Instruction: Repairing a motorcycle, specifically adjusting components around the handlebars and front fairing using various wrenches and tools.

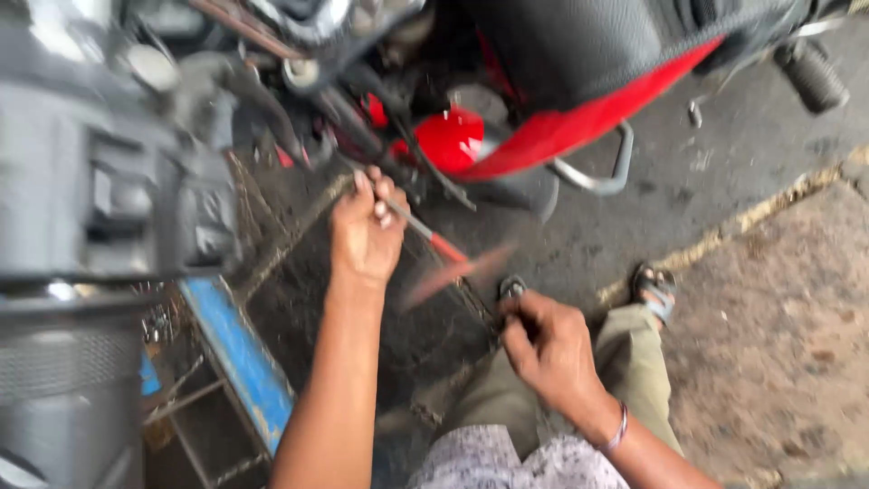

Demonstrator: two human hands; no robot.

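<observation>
1. The left hand (365, 237) is raised in front of the underside of a red and black motorcycle (543, 109), with its fingers curled shut around a thin metal tool (425, 231) that has a red-orange handle end.
2. The tool slants down and to the right from the left hand; its lower red part is blurred, so its exact shape cannot be made out.
3. The right hand (552, 349) is lower and nearer the body, with its fingers closed on a small dark metal part (511, 290) at the top of the fist. What kind of part it is cannot be told.
4. A thin band (618, 430) circles the right wrist.
5. The two hands are apart, with the blurred end of the tool between them.
6. The motorcycle's red panel and black seat fill the upper middle of the view. A curved silver bar (602, 177) hangs below the red panel, and a black ribbed footpeg (812, 74) sticks out at the upper right.
7. At the left stands blurred grey machinery (100, 181), with a blue metal frame (237, 358) beneath it.
8. The person squats on a dark, stained floor (724, 172). A knee in olive trousers (634, 362) and a sandalled foot (656, 292) show just right of the right hand.
9. A rougher brownish patch of ground (787, 344) lies at the right.
</observation>
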